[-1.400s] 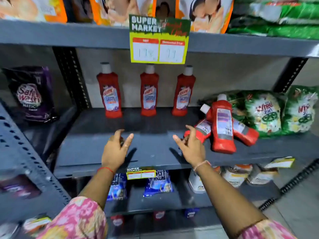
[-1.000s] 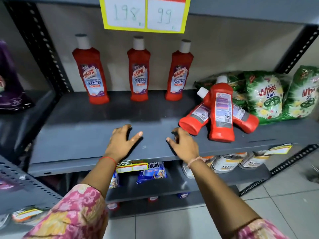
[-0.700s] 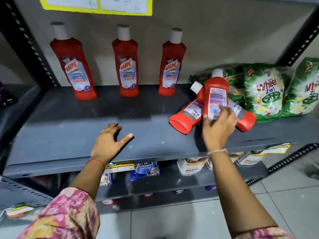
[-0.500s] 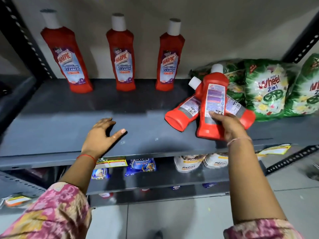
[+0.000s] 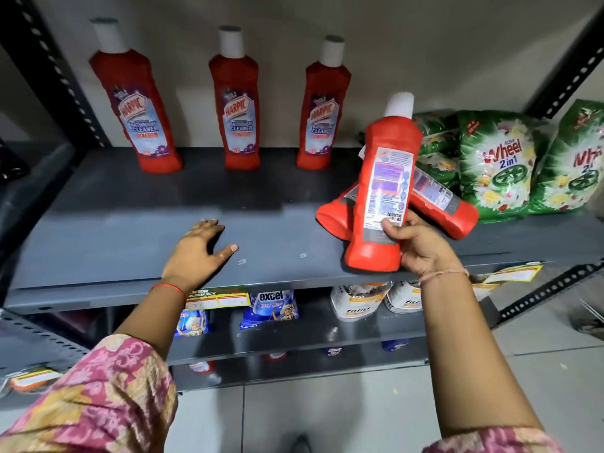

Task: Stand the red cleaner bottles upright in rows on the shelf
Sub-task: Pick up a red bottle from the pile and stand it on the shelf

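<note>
Three red cleaner bottles with white caps stand upright along the back of the grey shelf [image 5: 130, 223]: a left one [image 5: 137, 116], a middle one [image 5: 238, 112] and a right one [image 5: 322, 116]. My right hand [image 5: 421, 246] grips a fourth red bottle [image 5: 382, 191] near its base, back label facing me, lifted just above the shelf's front right. Behind it two more red bottles lie on their sides, one to the left [image 5: 333, 217] and one to the right [image 5: 441, 204]. My left hand [image 5: 196, 253] rests flat on the shelf, fingers spread, holding nothing.
Green detergent bags [image 5: 496, 161] lean against the wall at the shelf's right end, close behind the lying bottles. A black perforated upright [image 5: 55, 73] bounds the shelf on the left. Pouches and white packs [image 5: 356, 305] fill the lower shelf. Tiled floor lies below.
My right hand has moved from the shelf to the pile, gripped the top red bottle and raised it. The left hand has stayed flat on the shelf. My view has moved closer.
</note>
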